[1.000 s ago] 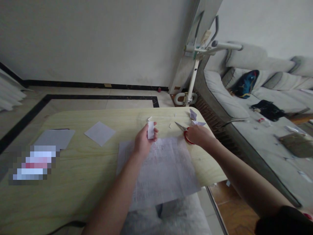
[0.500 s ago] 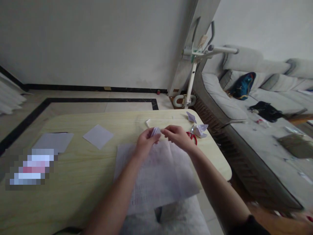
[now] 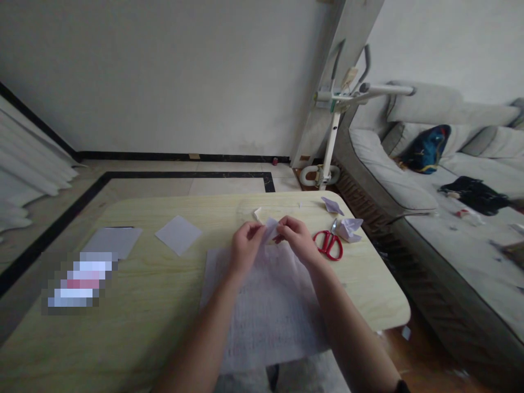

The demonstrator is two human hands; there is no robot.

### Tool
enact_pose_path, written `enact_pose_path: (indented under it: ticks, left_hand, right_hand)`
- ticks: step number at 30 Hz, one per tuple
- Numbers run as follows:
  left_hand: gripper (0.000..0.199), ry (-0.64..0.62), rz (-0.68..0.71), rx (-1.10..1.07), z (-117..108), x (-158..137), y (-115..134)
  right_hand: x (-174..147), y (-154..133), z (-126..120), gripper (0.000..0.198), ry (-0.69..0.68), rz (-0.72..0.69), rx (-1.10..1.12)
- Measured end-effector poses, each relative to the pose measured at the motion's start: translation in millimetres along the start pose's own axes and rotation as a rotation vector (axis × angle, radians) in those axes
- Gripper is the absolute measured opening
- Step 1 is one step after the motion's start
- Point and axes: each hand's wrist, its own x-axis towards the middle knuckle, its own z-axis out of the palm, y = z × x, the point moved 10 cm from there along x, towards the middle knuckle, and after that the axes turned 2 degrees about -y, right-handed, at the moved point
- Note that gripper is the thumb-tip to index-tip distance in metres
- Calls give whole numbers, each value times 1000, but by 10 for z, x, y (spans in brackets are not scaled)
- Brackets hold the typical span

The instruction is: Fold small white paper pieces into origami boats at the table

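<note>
A small folded piece of white paper (image 3: 270, 229) is pinched between both my hands, above the far edge of a large printed sheet (image 3: 274, 322). My left hand (image 3: 246, 245) grips its left side, the fingers closed. On the right side, my right hand (image 3: 295, 237) closes thumb and fingers on the same paper. The exact folds are too small to make out. Red-handled scissors (image 3: 328, 244) lie just right of my right hand, beside a folded paper shape (image 3: 350, 229). Another folded paper piece (image 3: 332, 206) rests farther back.
Left on the wooden table (image 3: 139, 305) lie a square of white paper (image 3: 179, 234), a stack of paper (image 3: 114, 242) and a blurred-out bright object (image 3: 82, 281). A small white strip (image 3: 257, 213) is behind my hands. A grey sofa (image 3: 462, 262) stands to the right.
My right hand has come down and in, now gripping the paper's right side, and the paper shows more between my hands. The view has shifted left, uncovering the scissors.
</note>
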Motion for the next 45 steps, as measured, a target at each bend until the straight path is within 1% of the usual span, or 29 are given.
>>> enact_pose_path:
  ticks: [2,4,8,14,16,18,21,24,26,28,30,32,35,37,40,45]
  left_hand:
    - [13,-8,34,44,0,-2,48]
    - [14,-4,47,50,-3,-10,60]
    - [14,2,79,44,5,-41,88]
    - [18,-94,105,-1,109,-73,175]
    - [18,-73,101,19,81,-60,149]
    - [18,-15,111,69,10,-42,109]
    - [20,44,196,159,-62,-40,112]
    - [16,20,312,224,-28,-75,187]
    - [16,-3,343,238,8,-93,216]
    - [19,-5,323,215,17,-86,200]
    - [24,12,273,168,-1,-60,147]
    - [23,9,257,158,0,-39,124]
    - [15,1,317,221,9,-41,190]
    - [13,29,336,255,-26,-49,226]
    - [14,82,276,260,-105,-42,187]
    - [12,99,166,201,-147,-17,85]
  right_hand:
    - [-8,37,-18,18,20,-11,72]
    - [-13,100,-32,22,42,9,100]
    - [-18,177,-6,32,44,28,3]
    - [-15,178,4,26,57,5,2]
    - [-16,173,13,26,46,6,14]
    - [-20,175,29,26,32,15,32]
    - [-29,171,49,25,23,14,46]
    - [-41,140,64,24,19,-11,61]
    - [-54,92,47,24,39,-47,47]
    - [-69,37,14,23,73,-85,2]
    - [-79,5,-3,23,90,-102,-32]
    - [-80,5,1,25,86,-102,-23]
    - [-73,34,4,26,84,-91,4]
    - [-67,62,-7,26,95,-80,0]
    - [-58,93,-34,28,116,-71,-38]
    - [-33,127,-44,31,100,-72,-40]
